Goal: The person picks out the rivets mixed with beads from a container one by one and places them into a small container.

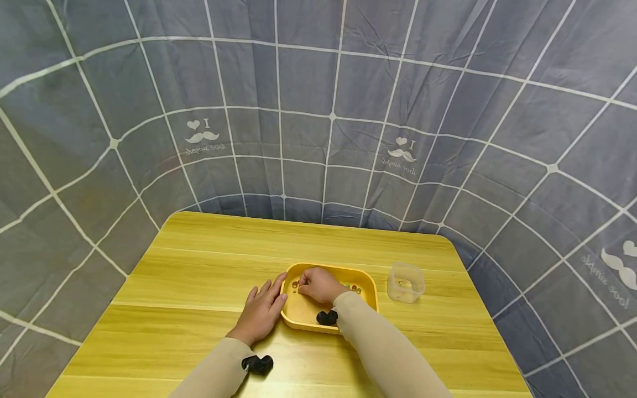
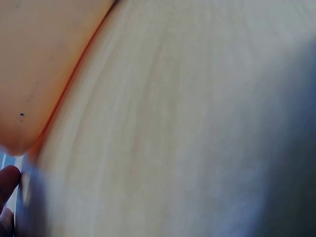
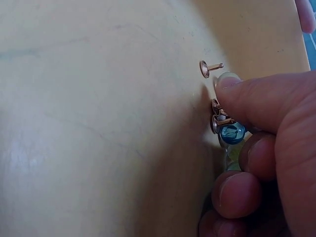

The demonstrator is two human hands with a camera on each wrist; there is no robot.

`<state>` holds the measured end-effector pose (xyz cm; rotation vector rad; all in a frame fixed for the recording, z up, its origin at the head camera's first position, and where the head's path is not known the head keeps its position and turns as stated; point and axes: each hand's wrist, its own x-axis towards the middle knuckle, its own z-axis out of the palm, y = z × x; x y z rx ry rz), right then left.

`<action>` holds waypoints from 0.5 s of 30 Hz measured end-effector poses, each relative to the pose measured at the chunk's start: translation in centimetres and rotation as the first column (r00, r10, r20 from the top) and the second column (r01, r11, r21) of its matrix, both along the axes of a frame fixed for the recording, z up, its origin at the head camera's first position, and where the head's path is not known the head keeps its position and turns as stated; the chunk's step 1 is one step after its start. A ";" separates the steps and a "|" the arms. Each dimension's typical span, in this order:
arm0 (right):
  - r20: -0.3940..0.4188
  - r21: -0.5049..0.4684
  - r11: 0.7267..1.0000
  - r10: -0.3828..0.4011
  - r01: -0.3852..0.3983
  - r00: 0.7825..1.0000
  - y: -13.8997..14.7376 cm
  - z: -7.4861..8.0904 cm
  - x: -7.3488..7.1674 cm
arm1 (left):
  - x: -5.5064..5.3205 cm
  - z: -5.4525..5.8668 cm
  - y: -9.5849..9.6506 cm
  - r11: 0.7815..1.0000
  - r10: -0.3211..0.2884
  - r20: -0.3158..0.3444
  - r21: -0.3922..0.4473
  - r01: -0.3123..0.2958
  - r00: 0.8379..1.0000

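Observation:
A yellow tray lies on the table with small pieces in it. My left hand rests against its left side, fingers extended; in the left wrist view only its fingertips show beside the tray wall. My right hand reaches in at the left end, fingers curled. Close up, one copper-coloured stud with a round flat head lies by the thumb. More studs and a blue glass bead sit between thumb and bent fingers, which partly hide yellow-green beads.
Several coloured beads lie at the tray's right end. A clear plastic box with a small yellowish piece inside stands to the right of the tray. Behind the wooden table hangs a grey checked curtain.

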<state>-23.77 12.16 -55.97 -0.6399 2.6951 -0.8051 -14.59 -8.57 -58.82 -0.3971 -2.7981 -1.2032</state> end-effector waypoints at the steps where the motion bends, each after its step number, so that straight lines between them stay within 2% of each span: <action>1: -0.001 -0.002 1.000 0.000 0.000 1.000 0.0 0.0 0.0 | 0.0 0.0 0.0 1.000 0.001 -0.003 -0.003 -0.001 1.000; 9: -0.014 -0.010 1.000 0.006 -0.006 1.000 0.1 -0.1 0.0 | -0.1 0.1 0.1 1.000 0.000 0.006 -0.007 0.000 1.000; 15: 0.013 -0.017 1.000 -0.005 0.006 1.000 0.1 0.2 0.1 | -0.1 0.0 0.1 1.000 0.002 0.011 -0.004 -0.002 1.000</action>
